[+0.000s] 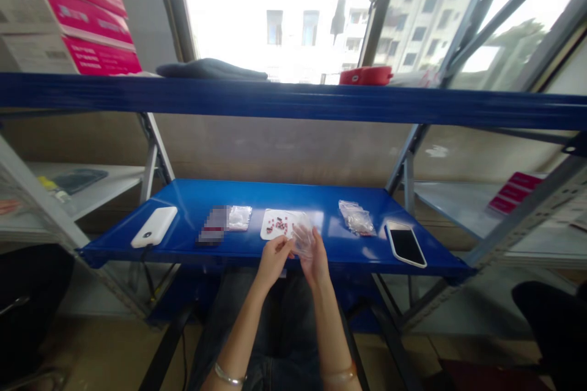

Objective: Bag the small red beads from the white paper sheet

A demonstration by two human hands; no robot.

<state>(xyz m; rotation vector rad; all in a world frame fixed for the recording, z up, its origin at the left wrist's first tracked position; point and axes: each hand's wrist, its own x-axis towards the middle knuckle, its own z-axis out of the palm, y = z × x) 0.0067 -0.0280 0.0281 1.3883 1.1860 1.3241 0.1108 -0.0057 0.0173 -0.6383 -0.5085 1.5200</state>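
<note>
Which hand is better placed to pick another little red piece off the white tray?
Probably the left. The left hand sits right by the white tray of red pieces, while the right hand is occupied holding the clear bag.

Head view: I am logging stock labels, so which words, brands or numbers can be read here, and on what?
None can be read.
Pink-and-white boxes, top left: print on the pink bands is too blurred.
Pink cards, far right: print is too small.
Pixelated patch on the blue shelf: unreadable.
</note>
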